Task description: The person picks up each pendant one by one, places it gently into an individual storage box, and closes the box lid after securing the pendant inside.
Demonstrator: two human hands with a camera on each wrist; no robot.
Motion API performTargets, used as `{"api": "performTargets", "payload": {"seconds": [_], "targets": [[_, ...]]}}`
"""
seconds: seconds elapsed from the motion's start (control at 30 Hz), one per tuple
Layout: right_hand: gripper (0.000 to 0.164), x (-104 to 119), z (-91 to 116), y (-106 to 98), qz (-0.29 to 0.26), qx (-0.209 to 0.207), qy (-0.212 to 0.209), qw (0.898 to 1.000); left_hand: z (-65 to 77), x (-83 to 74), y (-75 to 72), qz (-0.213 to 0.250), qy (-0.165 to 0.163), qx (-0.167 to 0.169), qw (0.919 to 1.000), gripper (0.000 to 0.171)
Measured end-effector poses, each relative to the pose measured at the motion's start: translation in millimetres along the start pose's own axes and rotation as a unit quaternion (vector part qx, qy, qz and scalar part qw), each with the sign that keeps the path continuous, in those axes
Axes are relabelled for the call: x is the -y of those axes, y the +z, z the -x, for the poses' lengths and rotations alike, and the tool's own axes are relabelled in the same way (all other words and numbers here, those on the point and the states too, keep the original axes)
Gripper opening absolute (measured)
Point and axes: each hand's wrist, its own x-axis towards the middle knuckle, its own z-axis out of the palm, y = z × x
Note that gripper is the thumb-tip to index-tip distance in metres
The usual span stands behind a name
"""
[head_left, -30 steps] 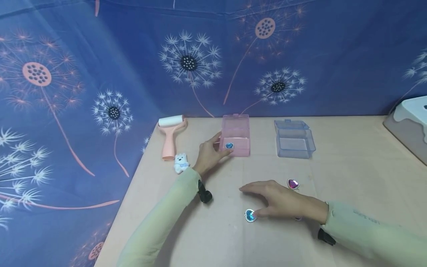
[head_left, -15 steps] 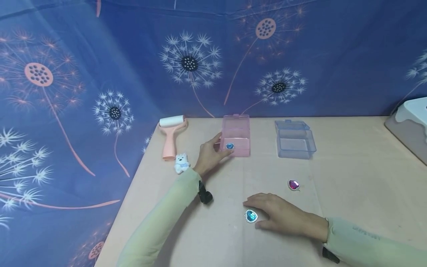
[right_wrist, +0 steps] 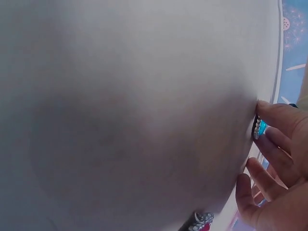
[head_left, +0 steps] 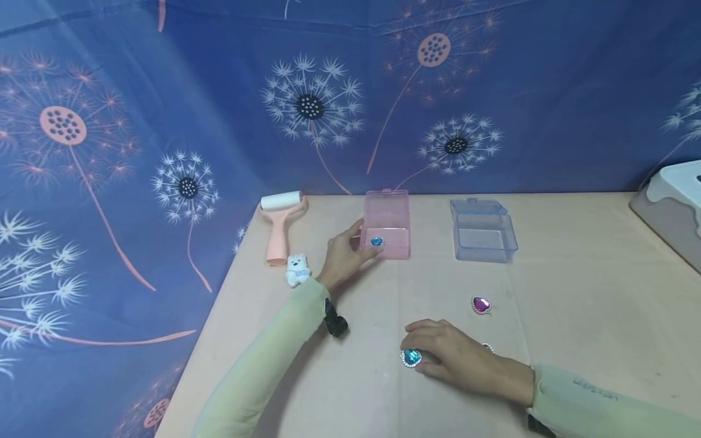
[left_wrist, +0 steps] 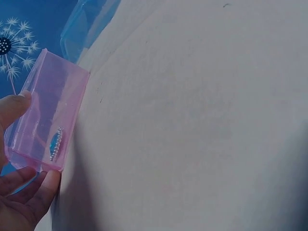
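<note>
My left hand (head_left: 344, 258) grips the left side of an open pink clear plastic box (head_left: 387, 210), thumb at its front. A blue gem (head_left: 376, 241) with a beaded rim lies inside, also seen through the wall in the left wrist view. On the tabletop, my right hand (head_left: 460, 360) pinches a blue heart-shaped gem (head_left: 411, 358) edged with rhinestones. The right wrist view has this gem (right_wrist: 262, 127) between thumb and index fingertip. Behind that hand lies a magenta gem (head_left: 481, 305). Another rhinestone rim (head_left: 488, 347) peeks out, mostly hidden by the hand.
An open bluish clear box (head_left: 484, 254) stands right of the pink one. To the left are a pink-handled roller (head_left: 278, 234) and a white bear figure (head_left: 298, 269) beside my left forearm. A white-topped grey container (head_left: 670, 204) sits at the right edge.
My right hand has come toward the table's front, and its thumb and fingers have closed in on the blue heart-shaped gem. The left hand stays on the pink box.
</note>
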Motion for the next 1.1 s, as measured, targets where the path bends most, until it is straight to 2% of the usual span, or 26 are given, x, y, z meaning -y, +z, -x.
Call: {"api": "performTargets", "payload": {"seconds": [0.37,0.5,0.6,0.87,1.1], "targets": [[0.024,-2,-2,1,0.003,0.014,-0.001,1.0,1.3,0.3,-1.7,0.006,-0.008,0.002,1.0,0.079],[0.021,-3,-5,1,-0.001,0.002,-0.017,1.0,0.8,2.0,-0.4,0.008,-0.005,0.002,1.0,0.079],[0.02,-6,-8,-2,-0.012,-0.009,-0.013,1.0,0.5,2.4,0.3,0.008,-0.003,0.001,1.0,0.079],[0.024,-15,-25,-23,-0.018,-0.038,0.031,0.999,-1.5,0.0,2.6,0.01,0.001,0.0,1.0,0.08],[0.025,-28,-51,-51,-0.008,-0.075,0.059,0.995,-0.5,2.4,2.0,0.007,0.006,-0.003,1.0,0.08]]}}
